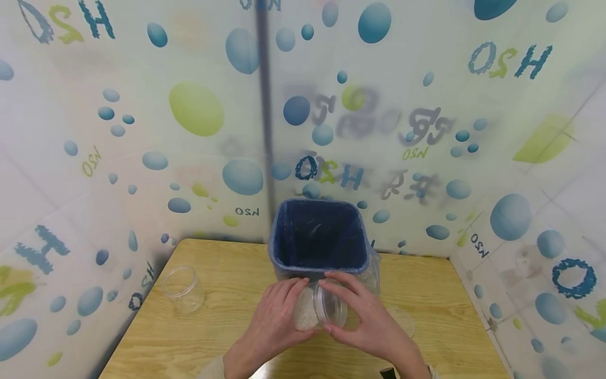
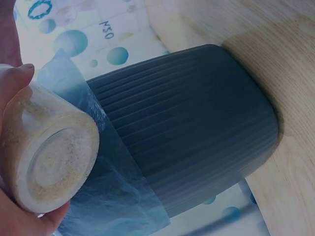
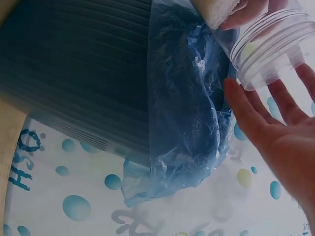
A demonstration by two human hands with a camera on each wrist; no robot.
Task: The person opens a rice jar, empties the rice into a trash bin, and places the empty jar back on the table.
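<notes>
A clear plastic jar [image 1: 314, 310] holding white grains lies tilted on its side in front of a dark blue ribbed bin [image 1: 279, 258]. My left hand [image 1: 276, 316] grips the jar around its base end [image 2: 49, 157], thumb and fingers curled round it. The jar's open threaded mouth [image 3: 268, 44] points toward my right hand [image 1: 364, 316], which is cupped beside it with fingers nearly straight [image 3: 285, 132]. The grains sit in the base half. The bin [image 2: 197, 128] carries a thin blue plastic liner [image 3: 187, 98] folded over its rim.
An empty clear jar [image 1: 183, 288] stands on the wooden table [image 1: 227, 337] at the left. A clear round lid [image 1: 402, 320] lies on the table to the right of my hands. Bubble-patterned walls enclose the table on three sides.
</notes>
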